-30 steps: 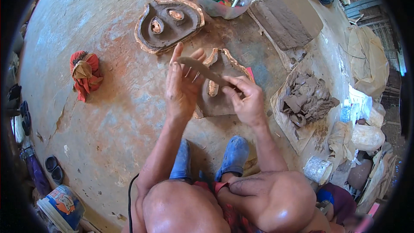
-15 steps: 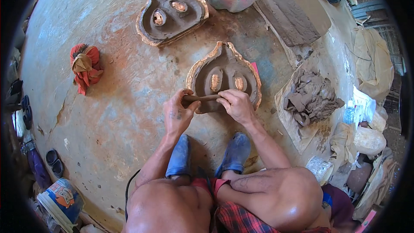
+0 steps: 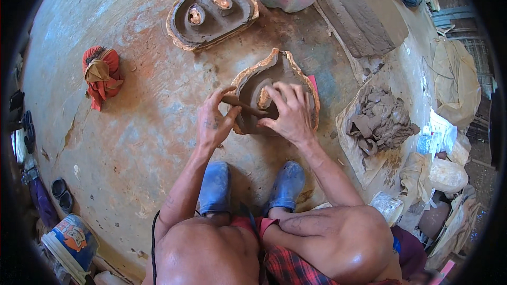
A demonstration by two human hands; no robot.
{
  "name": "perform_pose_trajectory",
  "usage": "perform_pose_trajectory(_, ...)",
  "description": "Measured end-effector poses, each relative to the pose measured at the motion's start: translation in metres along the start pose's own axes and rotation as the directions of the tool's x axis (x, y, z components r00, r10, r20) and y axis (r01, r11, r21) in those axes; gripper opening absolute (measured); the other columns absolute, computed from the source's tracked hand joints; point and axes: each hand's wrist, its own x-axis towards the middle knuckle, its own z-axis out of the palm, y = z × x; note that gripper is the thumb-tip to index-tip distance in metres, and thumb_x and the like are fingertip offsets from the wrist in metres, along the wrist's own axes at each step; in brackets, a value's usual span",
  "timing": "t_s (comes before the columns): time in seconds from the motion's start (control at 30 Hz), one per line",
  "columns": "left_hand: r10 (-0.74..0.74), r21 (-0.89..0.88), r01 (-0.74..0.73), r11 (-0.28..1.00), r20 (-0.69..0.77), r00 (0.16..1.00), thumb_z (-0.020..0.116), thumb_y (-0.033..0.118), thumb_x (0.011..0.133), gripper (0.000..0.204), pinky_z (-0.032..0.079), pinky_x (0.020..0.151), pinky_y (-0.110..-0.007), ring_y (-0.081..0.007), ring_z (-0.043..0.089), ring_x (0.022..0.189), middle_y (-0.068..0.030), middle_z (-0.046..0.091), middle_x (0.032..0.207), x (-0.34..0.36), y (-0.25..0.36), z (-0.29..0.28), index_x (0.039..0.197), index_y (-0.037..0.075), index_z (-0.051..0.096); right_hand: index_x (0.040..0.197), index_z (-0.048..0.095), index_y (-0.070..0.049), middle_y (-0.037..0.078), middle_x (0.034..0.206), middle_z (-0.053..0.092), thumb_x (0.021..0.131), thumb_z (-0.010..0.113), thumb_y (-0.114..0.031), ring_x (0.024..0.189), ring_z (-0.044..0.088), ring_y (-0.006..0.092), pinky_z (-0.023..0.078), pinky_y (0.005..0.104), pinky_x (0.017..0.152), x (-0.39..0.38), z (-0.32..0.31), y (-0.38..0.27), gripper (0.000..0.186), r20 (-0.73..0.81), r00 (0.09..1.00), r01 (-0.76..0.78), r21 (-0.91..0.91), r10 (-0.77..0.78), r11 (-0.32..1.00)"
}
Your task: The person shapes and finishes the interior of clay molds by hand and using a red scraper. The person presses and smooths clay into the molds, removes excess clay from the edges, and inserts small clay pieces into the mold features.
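Note:
My left hand (image 3: 212, 120) grips a thick grey-brown clay coil (image 3: 246, 106) between thumb and fingers. The coil slants down to the right over the near part of a clay-lined mold (image 3: 316, 108) with a rough orange-brown rim. My right hand (image 3: 293, 113) is above the mold's right half, fingers spread and curved, thumb close to the coil's right end; whether it touches the coil I cannot tell. That hand covers one of the mold's two raised oval openings and part of the other (image 3: 262, 97). A similar clay-lined mold (image 3: 171, 31) lies farther off to the left.
A large clay block (image 3: 364, 16) and a heap of soft clay scraps (image 3: 383, 121) are on the right. A translucent tub (image 3: 285, 0) with small tools stands at the back. At left sits a red cloth bundle (image 3: 101, 79). My blue shoes (image 3: 215, 187) are just below the near mold.
My right hand has let go of the coil's right end and moved up over the mold, fingers spreading. My left hand keeps hold, and the coil now tilts down to the right.

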Motion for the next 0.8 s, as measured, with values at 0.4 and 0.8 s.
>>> perform_pose_trajectory(0.4,0.062,-0.272,-0.013,0.962,0.172,0.983,0.068,-0.009,0.093,0.086,0.053,0.109,-0.042,-0.0162,0.066,0.121,-0.0057,0.075,0.123,0.023,-0.007,0.005,0.167,0.024,0.037,0.16,0.043,-0.016,0.015,0.167,0.035,0.059,0.097,-0.054,0.154,0.029,0.0424,0.031,0.0689,0.117,0.012,0.014,-0.007,0.12,0.092,0.977,-0.183,-0.107,0.193,0.977)
perform_pose_trajectory(0.8,0.069,-0.177,-0.051,0.983,0.097,0.993,0.068,-0.005,0.095,0.103,0.058,0.09,-0.036,-0.0187,0.072,0.1,-0.0083,0.072,0.138,0.028,0.0,0.013,0.173,0.025,0.007,0.161,0.036,-0.015,0.014,0.171,0.025,0.068,0.097,-0.043,0.157,0.021,0.0485,0.025,0.0746,0.119,0.024,0.024,-0.02,0.115,0.07,0.921,-0.378,-0.076,0.384,0.922)
